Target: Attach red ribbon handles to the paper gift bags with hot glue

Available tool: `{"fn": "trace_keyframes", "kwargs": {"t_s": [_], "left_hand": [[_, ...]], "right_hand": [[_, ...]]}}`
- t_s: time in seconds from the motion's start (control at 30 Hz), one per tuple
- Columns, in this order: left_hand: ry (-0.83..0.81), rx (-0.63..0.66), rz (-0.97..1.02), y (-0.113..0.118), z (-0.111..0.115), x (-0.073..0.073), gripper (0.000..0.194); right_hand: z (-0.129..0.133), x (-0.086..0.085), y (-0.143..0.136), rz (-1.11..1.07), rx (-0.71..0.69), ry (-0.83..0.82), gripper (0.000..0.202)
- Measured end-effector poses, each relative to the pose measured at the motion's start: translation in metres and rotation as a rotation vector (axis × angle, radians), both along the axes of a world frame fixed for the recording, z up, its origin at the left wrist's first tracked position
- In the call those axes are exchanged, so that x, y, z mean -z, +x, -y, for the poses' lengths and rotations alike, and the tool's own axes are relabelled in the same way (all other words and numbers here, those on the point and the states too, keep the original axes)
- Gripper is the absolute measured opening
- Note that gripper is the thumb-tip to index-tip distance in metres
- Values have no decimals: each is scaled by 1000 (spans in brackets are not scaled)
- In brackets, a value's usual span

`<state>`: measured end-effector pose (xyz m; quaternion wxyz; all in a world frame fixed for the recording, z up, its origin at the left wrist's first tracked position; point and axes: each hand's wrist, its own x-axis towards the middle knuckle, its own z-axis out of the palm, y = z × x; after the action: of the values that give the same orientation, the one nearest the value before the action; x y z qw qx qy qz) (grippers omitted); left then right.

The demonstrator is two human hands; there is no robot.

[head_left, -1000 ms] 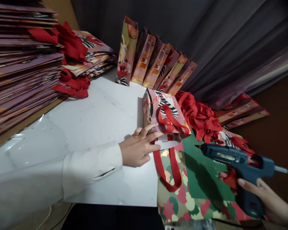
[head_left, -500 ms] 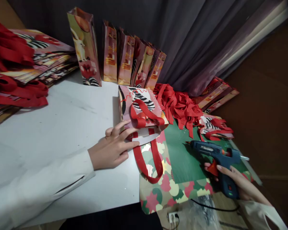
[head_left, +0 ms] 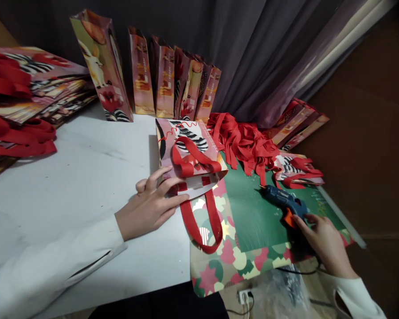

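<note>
A pink paper bag with a zebra print [head_left: 189,133] lies on its side, its mouth toward me. One red ribbon handle [head_left: 199,155] rests on top; another red loop [head_left: 216,230] hangs out over the patterned mat. My left hand [head_left: 148,204] has its fingers spread at the bag's mouth, touching the edge. At the right, a dark blue glue gun [head_left: 282,198] with an orange trigger lies low over the green mat, its nozzle pointing left. My right hand [head_left: 324,235] is at its handle, thumb and fingers around the back part, which the hand partly hides.
Upright paper bags [head_left: 166,82] line the back by a dark curtain. A heap of red ribbons [head_left: 246,141] lies behind the green mat [head_left: 252,212]. Stacked bags with ribbons [head_left: 60,88] stand at left. A small flat bag [head_left: 291,170] and more bags [head_left: 297,124] are at right.
The glue gun has come down and turned onto its side toward the mat, and my right hand has shifted its grip to above the handle. My left hand stays at the bag's mouth.
</note>
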<state>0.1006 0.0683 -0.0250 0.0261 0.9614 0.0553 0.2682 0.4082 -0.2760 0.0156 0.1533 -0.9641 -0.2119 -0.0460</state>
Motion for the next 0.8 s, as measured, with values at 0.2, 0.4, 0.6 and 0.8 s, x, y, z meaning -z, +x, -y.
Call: {"fn": "trace_keyframes", "kwargs": {"t_s": [0.2, 0.4, 0.6, 0.8], "left_hand": [[-10, 6, 2, 0, 0, -1, 32], [17, 0, -25, -1, 0, 0, 34], [35, 2, -43, -2, -1, 0, 34], [33, -2, -52, -2, -1, -1, 37]], "right_hand": [[-97, -13, -64, -25, -471, 212, 38], [-183, 7, -105, -247, -622, 197, 31], [-196, 10, -108, -465, -610, 420, 29], [-102, -6, -124, -852, -463, 659, 39]]}}
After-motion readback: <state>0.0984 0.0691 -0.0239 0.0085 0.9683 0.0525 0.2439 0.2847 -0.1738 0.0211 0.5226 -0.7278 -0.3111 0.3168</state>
